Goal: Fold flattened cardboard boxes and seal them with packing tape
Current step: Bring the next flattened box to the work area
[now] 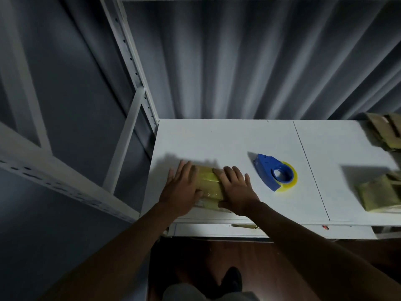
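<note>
A small cardboard box (209,184) with glossy tape across its top sits on the white table (238,137) near the front left corner. My left hand (181,191) lies flat over the box's left side with fingers spread. My right hand (235,191) presses flat on its right side, fingers straight. A blue tape dispenser (272,171) with a yellowish roll lies on the table just right of my right hand, apart from it.
Flattened cardboard pieces (384,133) lie at the back right of the table, and more cardboard (379,195) at the right edge. A white metal shelf frame (130,61) stands left of the table. A grey curtain hangs behind.
</note>
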